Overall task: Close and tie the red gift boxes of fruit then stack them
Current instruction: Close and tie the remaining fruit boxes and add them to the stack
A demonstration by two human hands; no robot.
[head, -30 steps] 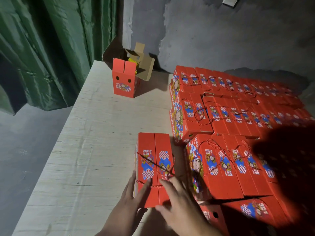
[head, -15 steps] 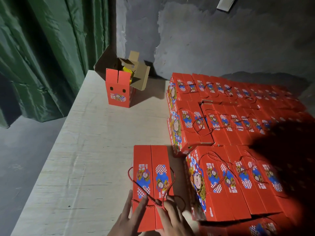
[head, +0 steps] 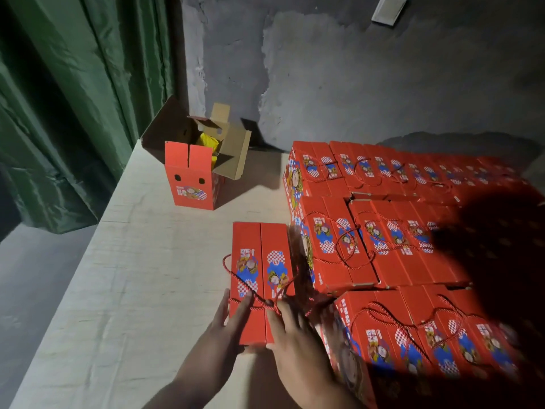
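closed red box (head: 261, 278) lower centre of frame, flat on table (head: 132, 290), red cord (head: 253, 287) looped over lid. left hand (head: 227, 326) fingers straight, pressing near end. right hand (head: 295, 340) blurred, flat on box. stacked boxes (head: 383, 231) right.

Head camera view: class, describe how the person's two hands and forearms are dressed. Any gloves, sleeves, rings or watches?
Both the left hand and the right hand are bare, with no gloves. No sleeves, rings or watches show on the visible forearms. The right hand is motion-blurred.
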